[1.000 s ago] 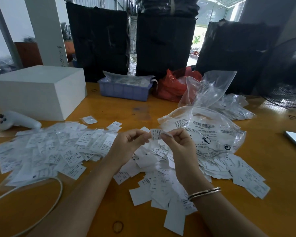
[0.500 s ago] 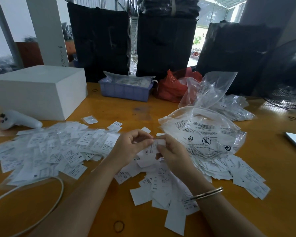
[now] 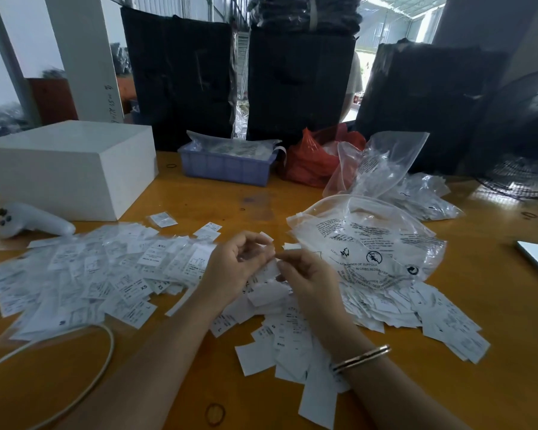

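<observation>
Just above the label pile (image 3: 292, 332), left hand (image 3: 232, 270) and right hand (image 3: 306, 276) curled — apparently both pinching one white label (image 3: 269, 270).

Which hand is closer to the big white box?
Left. The left hand is to the right of the box, nearer the person; the right hand is farther right, by the clear bag. Both pinch a label.
</observation>
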`<state>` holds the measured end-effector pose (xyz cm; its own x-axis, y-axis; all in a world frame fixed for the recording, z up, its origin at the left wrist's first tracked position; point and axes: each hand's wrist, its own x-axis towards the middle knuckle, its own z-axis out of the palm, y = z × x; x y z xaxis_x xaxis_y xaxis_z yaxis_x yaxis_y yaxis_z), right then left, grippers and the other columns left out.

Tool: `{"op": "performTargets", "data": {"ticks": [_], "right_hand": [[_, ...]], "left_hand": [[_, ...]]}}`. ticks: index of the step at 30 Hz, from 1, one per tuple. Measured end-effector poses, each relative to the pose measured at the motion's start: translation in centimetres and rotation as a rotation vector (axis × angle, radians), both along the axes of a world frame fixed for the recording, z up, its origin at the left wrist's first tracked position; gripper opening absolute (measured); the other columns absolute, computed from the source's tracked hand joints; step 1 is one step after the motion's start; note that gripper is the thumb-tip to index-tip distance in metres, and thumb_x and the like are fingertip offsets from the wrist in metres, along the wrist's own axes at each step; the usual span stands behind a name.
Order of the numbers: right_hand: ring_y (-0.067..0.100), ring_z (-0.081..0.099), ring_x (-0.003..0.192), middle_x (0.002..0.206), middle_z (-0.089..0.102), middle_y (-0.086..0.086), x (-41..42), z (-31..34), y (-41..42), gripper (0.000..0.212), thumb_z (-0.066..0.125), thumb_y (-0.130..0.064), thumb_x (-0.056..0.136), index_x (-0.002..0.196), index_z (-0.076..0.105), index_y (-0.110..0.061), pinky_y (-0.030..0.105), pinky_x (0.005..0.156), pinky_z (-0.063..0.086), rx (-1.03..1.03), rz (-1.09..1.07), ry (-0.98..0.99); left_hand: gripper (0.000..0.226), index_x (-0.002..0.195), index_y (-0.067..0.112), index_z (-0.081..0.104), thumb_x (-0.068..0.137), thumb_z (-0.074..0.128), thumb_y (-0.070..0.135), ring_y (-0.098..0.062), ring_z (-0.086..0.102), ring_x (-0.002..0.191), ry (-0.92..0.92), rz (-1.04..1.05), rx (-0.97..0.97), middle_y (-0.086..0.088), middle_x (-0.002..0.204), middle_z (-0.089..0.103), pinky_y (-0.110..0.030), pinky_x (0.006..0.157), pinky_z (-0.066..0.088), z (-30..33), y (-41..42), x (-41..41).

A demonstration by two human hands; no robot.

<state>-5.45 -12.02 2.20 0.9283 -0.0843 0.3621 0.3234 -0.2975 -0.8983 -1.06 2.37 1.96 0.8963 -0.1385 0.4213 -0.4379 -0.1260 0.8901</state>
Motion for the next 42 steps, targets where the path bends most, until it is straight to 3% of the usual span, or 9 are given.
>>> {"op": "performTargets", "data": {"ticks": [4, 9, 14, 19, 23, 29, 32, 39, 42], "right_hand": [[0.008, 0.066, 0.073, 0.079, 0.071, -0.007, 0.2, 0.2, -0.2, 0.015, 0.062, -0.009, 0.089, 0.095, 0.068, -0.022, 0.019, 0.067, 0.052, 0.24, 0.058, 0.089], [0.016, 0.065, 0.079, 0.082, 0.07, -0.004, 0.2, -0.3, 0.4, 0.018, 0.066, -0.014, 0.086, 0.085, 0.067, -0.033, 0.03, 0.072, 0.055, 0.042, 0.066, 0.105], [0.003, 0.064, 0.068, 0.071, 0.069, -0.009, 0.6, 0.3, -0.3, 0.025, 0.063, -0.003, 0.086, 0.083, 0.069, -0.028, 0.019, 0.066, 0.052, 0.133, -0.017, 0.093], [0.003, 0.05, 0.056, 0.079, 0.068, -0.008, 2.7, 2.3, -3.6, 0.015, 0.058, -0.015, 0.09, 0.092, 0.067, -0.027, 0.017, 0.051, 0.044, 0.05, -0.227, -0.001], [0.006, 0.049, 0.054, 0.096, 0.067, -0.001, 7.0, 4.1, -9.5, 0.022, 0.051, -0.008, 0.092, 0.106, 0.067, -0.013, 0.012, 0.044, 0.038, -0.252, -0.514, -0.05], [0.03, 0.056, 0.106, 0.119, 0.06, 0.013, 9.6, 2.1, -14.7, 0.027, 0.049, -0.019, 0.091, 0.112, 0.062, -0.007, 0.035, 0.088, 0.042, -0.968, -0.507, 0.486], [0.032, 0.057, 0.101, 0.11, 0.062, 0.014, 9.3, 1.3, -14.3, 0.022, 0.045, -0.014, 0.091, 0.102, 0.063, -0.008, 0.036, 0.086, 0.04, -1.035, -0.538, 0.482], [0.016, 0.043, 0.056, 0.062, 0.05, -0.002, 8.7, 1.8, -14.5, 0.035, 0.048, -0.015, 0.087, 0.052, 0.049, -0.018, 0.034, 0.074, 0.034, -0.913, -0.603, 0.254], [0.021, 0.047, 0.055, 0.056, 0.05, 0.001, 8.2, 1.8, -14.8, 0.036, 0.049, -0.017, 0.09, 0.055, 0.056, -0.012, 0.032, 0.067, 0.033, -0.884, -0.635, 0.112]], "left_hand": [[0.02, 0.088, 0.034, 0.065, 0.072, 0.07, 0.043, 0.002, 0.063, 0.078, 0.008, 0.052, -0.022, 0.02, 0.081, 0.067, -0.011, 0.066, 0.051, 0.1, 0.1, 0.2], [0.013, 0.09, 0.035, 0.064, 0.079, 0.069, 0.039, 0.005, 0.063, 0.081, 0.027, 0.034, 0.0, 0.024, 0.084, 0.067, -0.007, 0.062, 0.048, 0.1, 0.0, -0.1], [0.014, 0.096, 0.038, 0.065, 0.088, 0.065, 0.026, -0.002, 0.063, 0.077, 0.056, -0.079, 0.006, 0.019, 0.083, 0.066, -0.012, 0.064, 0.05, 0.3, 0.4, -0.1], [0.03, 0.102, 0.041, 0.056, 0.09, 0.061, 0.014, 0.002, 0.057, 0.072, -0.071, 0.203, 0.117, 0.015, 0.09, 0.059, -0.01, 0.055, 0.048, 0.8, 1.4, 0.5], [0.034, 0.119, 0.019, 0.059, 0.088, 0.062, 0.004, -0.004, 0.055, 0.076, -0.174, 0.555, 0.301, 0.0, 0.108, 0.058, -0.011, 0.052, 0.042, 0.7, 3.1, 1.3], [0.034, 0.12, 0.019, 0.059, 0.089, 0.059, 0.006, -0.017, 0.055, 0.084, -0.029, 0.778, 0.643, -0.008, 0.123, 0.056, -0.03, 0.068, 0.048, -0.1, 4.6, 1.9], [0.033, 0.117, 0.024, 0.062, 0.087, 0.062, 0.011, -0.023, 0.051, 0.107, -0.036, 0.848, 0.83, -0.006, 0.123, 0.057, -0.036, 0.082, 0.042, -0.2, 4.5, 1.9], [0.021, 0.107, 0.019, 0.068, 0.09, 0.059, 0.012, -0.019, 0.051, 0.11, -0.27, 0.501, 0.777, -0.001, 0.115, 0.061, -0.028, 0.086, 0.039, -0.1, 2.3, 1.3], [0.019, 0.104, 0.019, 0.069, 0.09, 0.059, 0.011, -0.015, 0.05, 0.107, -0.335, 0.32, 0.732, 0.003, 0.11, 0.062, -0.025, 0.089, 0.037, -0.1, 1.4, 0.8]]}}
